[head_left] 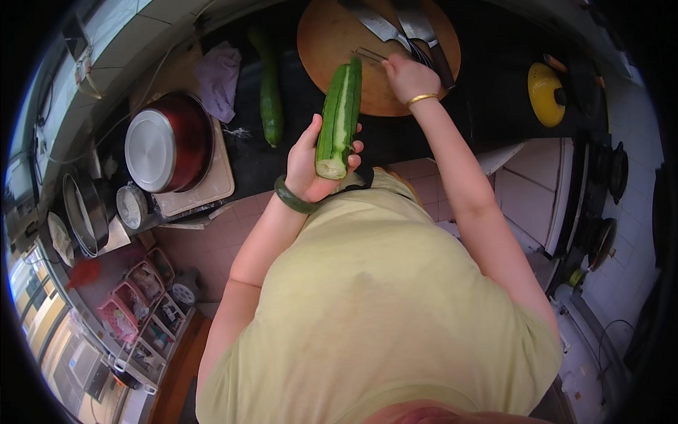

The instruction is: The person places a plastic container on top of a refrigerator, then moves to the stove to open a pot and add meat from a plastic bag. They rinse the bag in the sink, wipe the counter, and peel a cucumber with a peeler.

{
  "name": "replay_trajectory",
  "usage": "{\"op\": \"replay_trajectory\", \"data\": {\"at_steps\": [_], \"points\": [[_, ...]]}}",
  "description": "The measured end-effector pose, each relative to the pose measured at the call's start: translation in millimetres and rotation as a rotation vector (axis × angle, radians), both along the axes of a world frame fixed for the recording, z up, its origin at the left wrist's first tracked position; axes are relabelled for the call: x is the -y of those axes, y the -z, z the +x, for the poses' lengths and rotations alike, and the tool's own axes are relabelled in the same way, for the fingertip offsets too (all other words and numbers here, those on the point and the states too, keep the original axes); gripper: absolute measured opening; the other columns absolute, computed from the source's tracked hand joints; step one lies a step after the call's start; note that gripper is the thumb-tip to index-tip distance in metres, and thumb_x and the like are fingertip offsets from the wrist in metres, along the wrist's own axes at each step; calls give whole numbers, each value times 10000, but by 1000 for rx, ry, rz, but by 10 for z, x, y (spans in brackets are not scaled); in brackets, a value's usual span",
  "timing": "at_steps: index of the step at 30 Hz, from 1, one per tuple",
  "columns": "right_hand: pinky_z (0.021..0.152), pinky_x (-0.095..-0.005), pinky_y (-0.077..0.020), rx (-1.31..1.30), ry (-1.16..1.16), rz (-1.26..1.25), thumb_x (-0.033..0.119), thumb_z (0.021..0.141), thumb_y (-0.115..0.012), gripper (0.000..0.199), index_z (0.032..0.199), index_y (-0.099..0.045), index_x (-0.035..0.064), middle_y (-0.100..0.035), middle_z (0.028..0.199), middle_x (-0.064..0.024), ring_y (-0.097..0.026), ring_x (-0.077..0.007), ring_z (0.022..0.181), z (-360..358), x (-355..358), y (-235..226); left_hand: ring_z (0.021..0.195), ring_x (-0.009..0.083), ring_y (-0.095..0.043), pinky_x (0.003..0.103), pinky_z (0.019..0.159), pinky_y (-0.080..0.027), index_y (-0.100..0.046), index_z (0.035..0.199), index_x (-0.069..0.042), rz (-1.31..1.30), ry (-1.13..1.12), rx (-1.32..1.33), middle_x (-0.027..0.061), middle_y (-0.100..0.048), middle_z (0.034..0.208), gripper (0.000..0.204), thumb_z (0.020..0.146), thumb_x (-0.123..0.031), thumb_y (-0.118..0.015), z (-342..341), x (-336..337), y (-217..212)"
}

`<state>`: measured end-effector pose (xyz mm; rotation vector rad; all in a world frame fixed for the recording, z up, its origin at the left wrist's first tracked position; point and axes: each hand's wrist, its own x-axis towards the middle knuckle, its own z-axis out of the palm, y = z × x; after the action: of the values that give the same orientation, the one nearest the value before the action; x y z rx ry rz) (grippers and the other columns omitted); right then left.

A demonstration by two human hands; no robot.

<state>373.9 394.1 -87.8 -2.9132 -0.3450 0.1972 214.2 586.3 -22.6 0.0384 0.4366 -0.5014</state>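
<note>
My left hand point(315, 157) is closed around the lower part of a thick green cucumber point(339, 116), tilted upright with its cut end toward me. A pale peeled strip runs down its length between darker bands of skin. My right hand point(412, 79) grips a thin metal peeler point(370, 55), whose head is close to the cucumber's far tip; whether they touch I cannot tell. Both hands are over the near side of a round wooden cutting board point(321, 32). To the left, a second whole cucumber point(270, 99) lies on the black counter.
A cleaver point(418, 27) and a knife point(378, 25) lie on the board. A purple cloth point(217, 81) and an overturned red pot point(173, 145) sit at left, near a small white-filled container point(131, 205). At right is a yellow lid point(546, 95).
</note>
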Motion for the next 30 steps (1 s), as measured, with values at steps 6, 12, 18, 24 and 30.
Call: {"op": "replay_trajectory", "data": {"at_steps": [6,12,18,24,30], "points": [[615,-457,-522,132,-11,263,415,967,-499,306,927,-650,152,-684,757,-113,-665,-346,725,-84,56,-465,1010,275,-578,400,846,-505,-476,1339,-5,16,-11,-7,180,-566,1265,484,993,-324,-358,396,-117,341],[544,-389,-498,203,-344,513,336,907,-603,161,870,-642,184,-671,741,-28,-655,-270,669,-649,-201,-775,1008,313,-590,461,859,-503,-524,1199,-19,73,-71,-69,172,-606,1120,448,1002,-375,-337,603,-60,315],[534,-377,-479,268,-360,413,270,870,-656,111,904,-623,169,-636,722,-27,-630,-254,644,-743,-180,-720,1002,308,-589,445,896,-486,-537,1218,-2,28,-73,-70,179,-615,1131,466,1001,-371,-353,548,-33,364],[525,-426,-484,230,-226,232,347,926,-571,190,879,-584,164,-644,727,-64,-638,-316,654,-463,-116,-464,915,275,-572,378,760,-514,-521,1221,24,169,58,-63,169,-601,1088,475,1004,-361,-347,360,82,225],[558,-471,-516,156,-212,38,412,955,-504,264,891,-617,181,-675,724,-89,-666,-326,676,-7,55,141,821,265,-611,412,652,-544,-450,1317,-117,337,82,-80,153,-609,1059,384,1015,-330,-347,179,113,141]]}}
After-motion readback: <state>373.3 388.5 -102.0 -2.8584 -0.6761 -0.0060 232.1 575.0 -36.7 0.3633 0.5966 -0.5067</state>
